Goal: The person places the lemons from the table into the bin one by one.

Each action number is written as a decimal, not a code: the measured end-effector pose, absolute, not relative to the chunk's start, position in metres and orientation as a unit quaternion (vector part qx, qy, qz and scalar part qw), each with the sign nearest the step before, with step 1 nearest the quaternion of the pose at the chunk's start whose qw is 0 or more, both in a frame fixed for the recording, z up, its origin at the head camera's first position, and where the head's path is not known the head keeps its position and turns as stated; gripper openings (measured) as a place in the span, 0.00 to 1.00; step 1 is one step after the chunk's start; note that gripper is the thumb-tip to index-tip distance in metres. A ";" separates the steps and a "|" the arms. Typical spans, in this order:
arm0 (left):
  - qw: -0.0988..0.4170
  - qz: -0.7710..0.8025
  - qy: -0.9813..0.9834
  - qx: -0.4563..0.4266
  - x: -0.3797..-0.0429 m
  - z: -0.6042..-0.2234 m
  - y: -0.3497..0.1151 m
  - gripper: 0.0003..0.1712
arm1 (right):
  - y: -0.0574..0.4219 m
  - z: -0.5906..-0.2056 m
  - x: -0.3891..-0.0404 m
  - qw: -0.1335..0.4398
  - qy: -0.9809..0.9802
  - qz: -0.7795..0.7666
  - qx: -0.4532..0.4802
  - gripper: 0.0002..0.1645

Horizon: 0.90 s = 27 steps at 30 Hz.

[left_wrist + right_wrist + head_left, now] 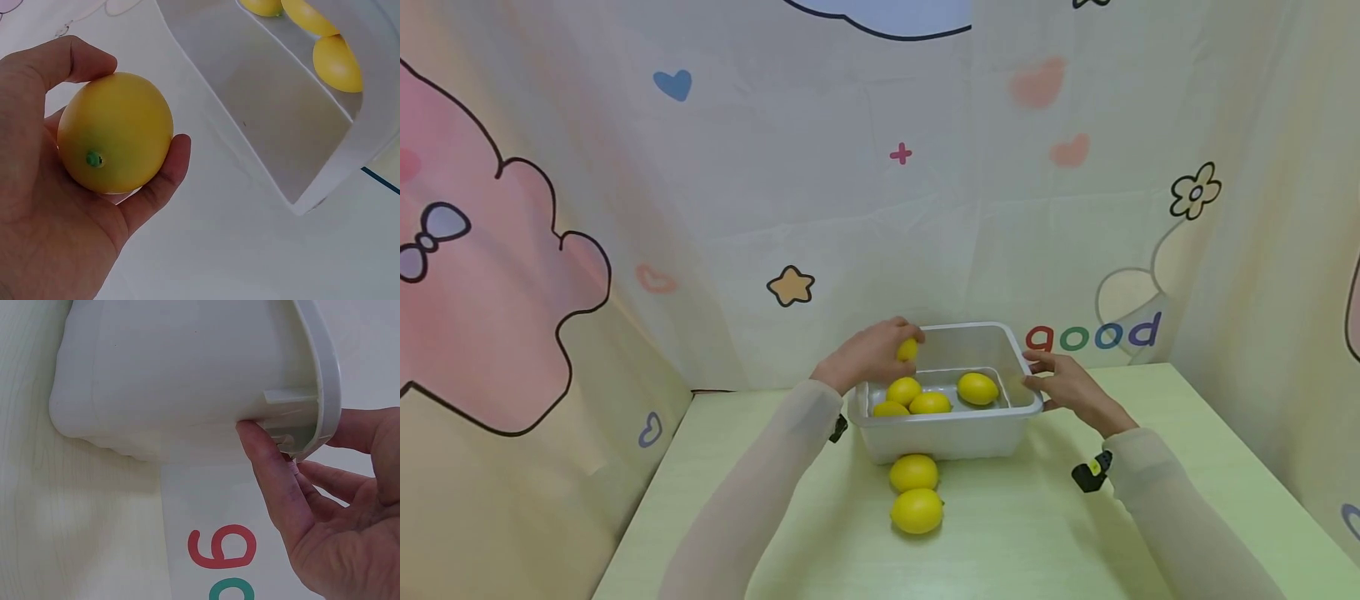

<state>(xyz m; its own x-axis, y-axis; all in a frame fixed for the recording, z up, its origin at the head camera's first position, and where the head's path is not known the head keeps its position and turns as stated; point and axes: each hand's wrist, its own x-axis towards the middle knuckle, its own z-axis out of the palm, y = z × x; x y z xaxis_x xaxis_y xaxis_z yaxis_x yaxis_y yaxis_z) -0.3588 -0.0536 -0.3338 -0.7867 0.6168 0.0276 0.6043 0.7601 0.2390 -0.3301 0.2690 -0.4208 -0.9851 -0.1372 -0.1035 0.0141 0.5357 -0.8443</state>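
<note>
My left hand point(871, 357) grips a yellow lemon point(117, 128) over the left side of a white plastic bin point(951, 437). The left wrist view shows the thumb and fingers curled round the fruit, its green stem end facing the camera. Several lemons lie inside the bin, three bunched at the left and one lemon point(977, 389) apart at the right. At the bin's right end, my right hand point(1070, 388) holds the rim point(330, 381), with a finger against the outer wall below it.
Two more lemons sit on the pale table point(820, 533) in front of the bin, one lemon point(914, 473) close to its wall and the other lemon point(917, 511) nearer me. A printed curtain point(850, 208) hangs right behind the bin and along both sides.
</note>
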 end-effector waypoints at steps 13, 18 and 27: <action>0.045 0.139 0.944 0.294 -0.382 -0.344 -0.056 0.25 | 0.269 -0.420 -0.330 0.078 0.871 -0.484 -0.040 0.40; 0.056 0.145 0.948 0.278 -0.388 -0.350 -0.058 0.26 | 0.269 -0.422 -0.330 0.078 0.871 -0.484 -0.039 0.40; 0.059 0.146 0.952 0.262 -0.395 -0.354 -0.055 0.26 | 0.270 -0.422 -0.330 0.080 0.871 -0.484 -0.040 0.40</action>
<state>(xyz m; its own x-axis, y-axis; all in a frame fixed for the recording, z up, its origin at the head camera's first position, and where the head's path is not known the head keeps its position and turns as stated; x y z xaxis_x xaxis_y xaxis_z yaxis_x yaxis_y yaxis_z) -0.3954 -0.0553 -0.3535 -0.8554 0.5167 -0.0353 0.4823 0.8196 0.3093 -0.3299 0.2698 -0.4215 -0.9842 -0.1458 -0.1004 0.0082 0.5289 -0.8486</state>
